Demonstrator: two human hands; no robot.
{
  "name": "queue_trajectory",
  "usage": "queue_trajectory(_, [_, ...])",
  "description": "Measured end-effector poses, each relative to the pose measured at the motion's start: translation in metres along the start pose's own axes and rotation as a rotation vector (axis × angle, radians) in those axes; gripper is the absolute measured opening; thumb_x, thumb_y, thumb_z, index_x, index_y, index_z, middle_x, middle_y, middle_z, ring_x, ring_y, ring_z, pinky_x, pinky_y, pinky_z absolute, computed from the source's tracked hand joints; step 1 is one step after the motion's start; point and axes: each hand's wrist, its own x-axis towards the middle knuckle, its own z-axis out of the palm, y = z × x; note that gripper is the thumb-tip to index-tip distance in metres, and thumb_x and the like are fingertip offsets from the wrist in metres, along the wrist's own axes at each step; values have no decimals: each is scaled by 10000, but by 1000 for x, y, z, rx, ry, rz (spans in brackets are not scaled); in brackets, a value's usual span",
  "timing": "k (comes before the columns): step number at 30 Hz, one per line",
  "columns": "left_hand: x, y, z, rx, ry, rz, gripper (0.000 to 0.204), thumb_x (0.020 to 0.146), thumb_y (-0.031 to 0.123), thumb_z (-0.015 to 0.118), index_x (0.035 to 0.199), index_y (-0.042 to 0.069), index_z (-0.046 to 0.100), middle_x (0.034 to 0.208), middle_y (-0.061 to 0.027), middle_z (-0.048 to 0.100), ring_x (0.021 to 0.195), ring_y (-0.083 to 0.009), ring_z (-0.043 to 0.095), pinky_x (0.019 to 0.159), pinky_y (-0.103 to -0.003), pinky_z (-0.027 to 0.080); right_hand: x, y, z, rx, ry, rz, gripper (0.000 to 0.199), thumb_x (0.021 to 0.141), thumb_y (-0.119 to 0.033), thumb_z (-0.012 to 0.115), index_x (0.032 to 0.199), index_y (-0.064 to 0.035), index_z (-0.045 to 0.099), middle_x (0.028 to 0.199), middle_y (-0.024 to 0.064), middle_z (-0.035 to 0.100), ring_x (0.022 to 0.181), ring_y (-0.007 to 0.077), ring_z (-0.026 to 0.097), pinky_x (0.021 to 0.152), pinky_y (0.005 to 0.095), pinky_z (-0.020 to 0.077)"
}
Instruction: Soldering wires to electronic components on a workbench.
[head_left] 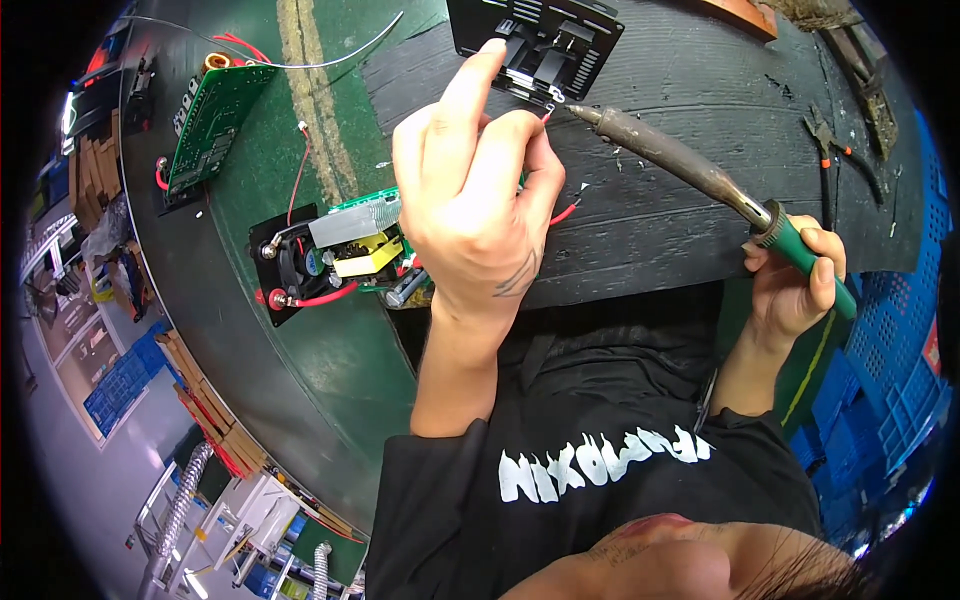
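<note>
My right hand (792, 285) grips a soldering iron (665, 150) by its green handle. The iron's tip points left and meets or nearly meets a metal terminal at the lower edge of a black slotted panel (590, 50) with black sockets. My left hand (475, 190) reaches over the bench, its index fingertip on the panel. Its thumb and another finger are pinched around a red wire (546, 117), whose bare end lies by that terminal. Beneath my left wrist lies a circuit board assembly (355, 235) with a fan, partly hidden by my hand.
Orange-handled cutters (825, 150) lie on the dark wooden board (660, 255) at the right. Another green circuit board (215, 125) stands on the green mat at the left. A thin solder wire (340, 62) arcs above it. Blue crates (895, 300) stand beyond the right edge.
</note>
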Motion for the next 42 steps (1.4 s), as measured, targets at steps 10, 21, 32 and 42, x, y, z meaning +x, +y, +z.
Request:
queue_trajectory(10, [2, -5, 1, 50, 37, 86, 190, 584, -58, 692, 741, 43, 653, 1095, -71, 644, 772, -183, 532, 582, -249, 462, 0, -2, 2, -12, 17, 35, 334, 890, -301, 498, 1066, -31, 582, 852, 208, 586, 595, 260, 568, 503, 319, 472])
queue_trajectory(21, [0, -1, 3, 24, 20, 50, 213, 564, -43, 691, 762, 21, 644, 1078, -89, 638, 783, -240, 539, 667, -297, 477, 0, -2, 2, -44, 24, 51, 356, 892, -326, 510, 1067, -24, 580, 860, 199, 601, 608, 268, 584, 515, 321, 470])
queue_trajectory(32, [0, -3, 5, 38, 40, 69, 196, 577, -56, 699, 741, 43, 655, 1089, -67, 642, 767, -191, 522, 652, -274, 453, 1, -1, 0, -66, -23, 36, 345, 887, -308, 507, 1085, -34, 576, 825, 215, 587, 601, 259, 560, 526, 337, 459])
queue_trajectory(42, [-1, 1, 5, 5, 27, 36, 204, 571, -38, 697, 764, 11, 654, 1072, -100, 638, 776, -247, 540, 666, -304, 473, 3, 0, 3, -31, 4, 7, 324, 882, -264, 493, 1041, 7, 571, 796, 227, 591, 587, 265, 597, 556, 347, 513])
